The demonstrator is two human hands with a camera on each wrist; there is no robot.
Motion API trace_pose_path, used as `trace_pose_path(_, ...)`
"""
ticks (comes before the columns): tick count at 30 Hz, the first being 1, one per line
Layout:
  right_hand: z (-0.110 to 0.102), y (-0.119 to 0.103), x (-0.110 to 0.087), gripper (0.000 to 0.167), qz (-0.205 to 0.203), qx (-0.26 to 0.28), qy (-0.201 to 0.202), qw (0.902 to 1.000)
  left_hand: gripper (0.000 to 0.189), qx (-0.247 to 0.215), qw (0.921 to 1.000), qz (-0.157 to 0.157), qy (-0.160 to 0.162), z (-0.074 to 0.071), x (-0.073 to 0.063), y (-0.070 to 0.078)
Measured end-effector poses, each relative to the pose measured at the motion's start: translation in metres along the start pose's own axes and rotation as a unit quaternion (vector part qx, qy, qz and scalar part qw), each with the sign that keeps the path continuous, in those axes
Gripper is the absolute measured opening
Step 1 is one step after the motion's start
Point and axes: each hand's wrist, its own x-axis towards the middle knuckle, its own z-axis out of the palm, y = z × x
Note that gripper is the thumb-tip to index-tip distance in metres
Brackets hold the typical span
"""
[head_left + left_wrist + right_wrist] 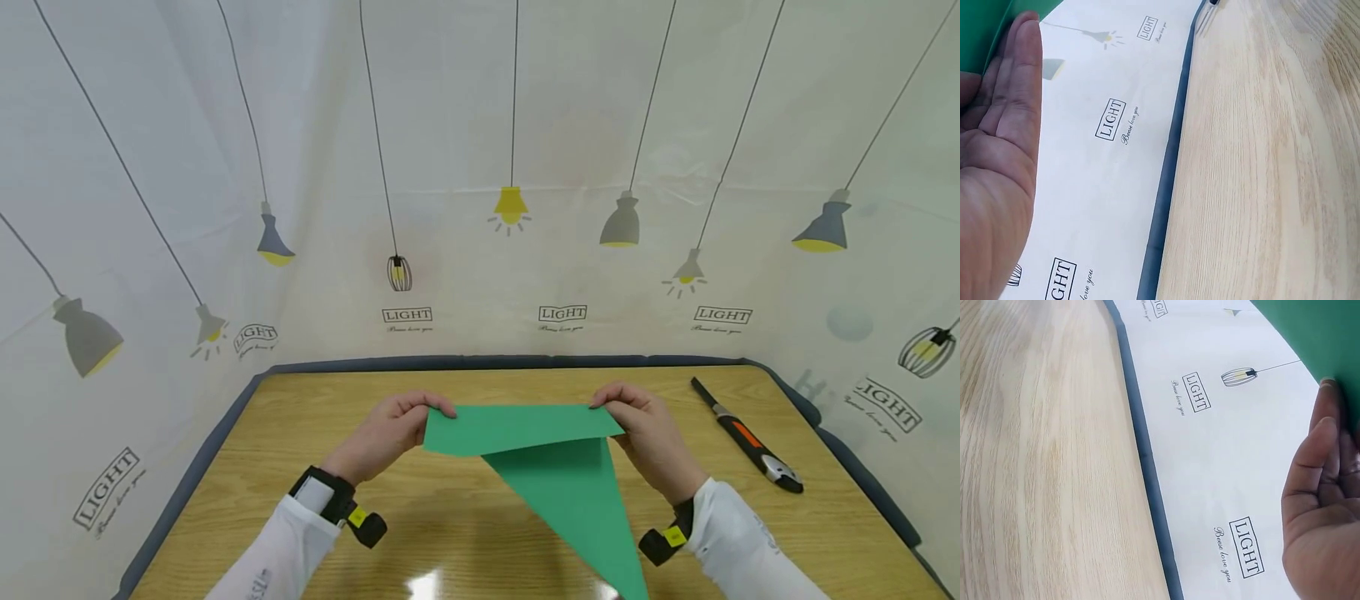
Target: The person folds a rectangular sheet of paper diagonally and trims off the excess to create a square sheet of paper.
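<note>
A sheet of green paper (pixel 517 427) is held up above the table, folded over along its upper part, with a triangular part hanging down toward me. My left hand (pixel 393 429) pinches its upper left corner between thumb and fingers. At the upper right corner, my right hand (pixel 645 429) pinches the paper the same way. In the left wrist view, the green paper (pixel 985 31) lies between the thumb and the fingers. Green paper (pixel 1316 337) also shows above the fingertips in the right wrist view.
On the right of the wooden table (pixel 300 433) lies a black utility knife (pixel 753 442) with an orange inlay. A white curtain (pixel 465 150) printed with lamps hangs around the table. Dark blue edging (pixel 480 362) runs along the table's border.
</note>
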Motion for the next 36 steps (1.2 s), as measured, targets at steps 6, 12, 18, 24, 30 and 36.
trace_pose_path(6, 0.0022, 0.0015, 0.0007, 0.016, -0.002, 0.01, 0.0, 0.9999, 0.034, -0.01, 0.9999, 0.008, -0.006, 0.0012, -0.0001, 0.0003)
trace_pose_path(12, 0.003, 0.0021, 0.0011, 0.023, -0.008, -0.025, -0.011, 0.9996, 0.034, -0.039, 0.9992, 0.008, -0.002, 0.0028, -0.0011, 0.0002)
trace_pose_path(18, 0.0059, 0.0042, 0.0023, 0.026, 0.022, -0.09, -0.005, 0.9957, 0.031, 0.035, 0.998, -0.011, 0.052, 0.0063, 0.0007, -0.0041)
trace_pose_path(24, 0.0067, 0.0065, 0.0026, 0.034, 0.036, -0.108, -0.007, 0.9934, 0.037, 0.105, 0.9916, -0.009, 0.075, 0.007, 0.0, -0.0039)
trace_pose_path(30, 0.0048, 0.0072, 0.0025, 0.037, 0.028, -0.142, -0.028, 0.9891, 0.036, 0.164, 0.9833, 0.01, 0.077, 0.0067, 0.0011, -0.0034)
trace_pose_path(36, 0.0022, 0.0071, 0.004, 0.034, 0.015, -0.186, -0.046, 0.9813, 0.031, 0.205, 0.976, 0.02, 0.072, 0.0078, 0.0003, 0.0005)
